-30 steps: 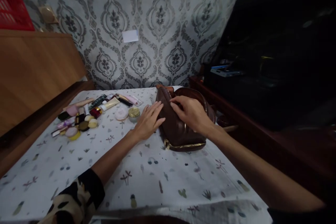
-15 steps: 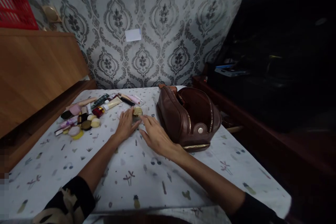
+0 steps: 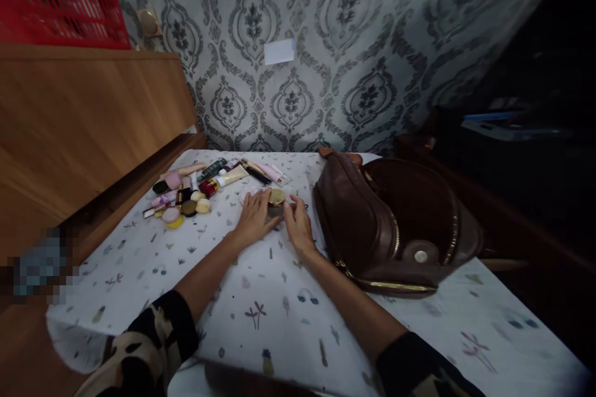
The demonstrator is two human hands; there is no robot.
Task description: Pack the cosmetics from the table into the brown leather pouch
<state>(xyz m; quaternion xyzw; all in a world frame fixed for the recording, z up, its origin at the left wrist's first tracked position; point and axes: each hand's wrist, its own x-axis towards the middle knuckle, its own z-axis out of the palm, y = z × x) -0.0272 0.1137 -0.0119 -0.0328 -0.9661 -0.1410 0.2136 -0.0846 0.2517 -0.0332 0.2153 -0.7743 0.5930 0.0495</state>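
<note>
A small round jar with a gold lid (image 3: 277, 197) stands on the white patterned cloth, between my two hands. My left hand (image 3: 255, 220) lies to its left with the fingers stretched forward and the thumb pointing to the right. Something pale pink (image 3: 246, 193) shows partly beside its fingertips, too hidden to name. My right hand (image 3: 300, 228) is on the jar's right side, fingers extended; whether they touch it I cannot tell. Further right, a brown leather bag (image 3: 358, 242) stands with its zipped top gaping.
At the left lie several cosmetics: a cream tube (image 3: 233, 176), a red jar (image 3: 208, 187), a yellow-based pot (image 3: 172, 218) and a dark green tube (image 3: 214, 167). A wooden cabinet (image 3: 93, 118) with a red basket (image 3: 65, 0) borders the left. The patterned wall (image 3: 321, 93) rises behind.
The view has swung left, and the bag appears larger. My right hand has drawn its fingers in, pointing more straight ahead. My left hand stays beside the gold-lidded jar.
</note>
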